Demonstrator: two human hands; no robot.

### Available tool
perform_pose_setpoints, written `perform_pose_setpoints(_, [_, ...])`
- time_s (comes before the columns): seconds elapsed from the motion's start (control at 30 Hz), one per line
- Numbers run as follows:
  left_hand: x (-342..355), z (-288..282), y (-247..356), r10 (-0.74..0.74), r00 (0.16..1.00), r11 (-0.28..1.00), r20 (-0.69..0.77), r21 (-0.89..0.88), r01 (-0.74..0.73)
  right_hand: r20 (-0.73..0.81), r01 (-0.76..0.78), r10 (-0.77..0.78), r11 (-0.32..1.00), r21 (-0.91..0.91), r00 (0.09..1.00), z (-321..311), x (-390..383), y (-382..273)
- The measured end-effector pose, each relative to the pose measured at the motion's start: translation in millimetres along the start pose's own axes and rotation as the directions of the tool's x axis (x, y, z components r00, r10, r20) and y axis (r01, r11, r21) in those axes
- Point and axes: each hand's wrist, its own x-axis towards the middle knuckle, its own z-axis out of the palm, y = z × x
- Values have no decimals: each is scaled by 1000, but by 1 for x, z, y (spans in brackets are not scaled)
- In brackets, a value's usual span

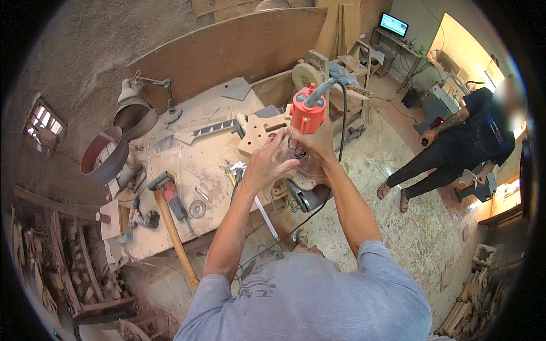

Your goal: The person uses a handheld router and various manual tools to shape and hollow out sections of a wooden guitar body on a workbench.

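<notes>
A red electric router (307, 117) stands upright on a pale wooden guitar body (254, 138) with several drilled holes, near the workbench's right edge. Wrapped round the lower part of the router's housing is my right hand (316, 143), closed on it. My left hand (269, 161) grips the router's base from the left, its thumb stretched toward the bit area; the fingertips are partly hidden. A grey hose and a black cord (344, 113) run from the router's top. Below the guitar body sits a clamp or vise-like metal part (296, 196).
The workbench (193, 150) holds an angle grinder (169, 196), a long wooden handle (173, 238), a cordless drill (136, 216), a caliper (234, 167) and sanding belts (104, 154). A desk lamp (128, 91) stands behind. On the right, a person in dark clothes (455, 136) stands on the floor.
</notes>
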Motion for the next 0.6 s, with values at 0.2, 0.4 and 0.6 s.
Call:
perform_pose_setpoints(0.2, [8, -3, 4, -115, 970, 990, 216, -59, 130, 30, -21, 19, 998, 63, 999, -1, 1, -11])
perform_pose_setpoints(0.4, [-8, 18, 13, -191, 979, 978, 69, -76, 196, 50, -69, 64, 991, 114, 997, 1, -1, -16])
perform_pose_setpoints(0.6, [-7, 19, 8, -224, 972, 950, 78, -204, 235, 38, -69, 67, 996, 48, 997, 0, -4, -18])
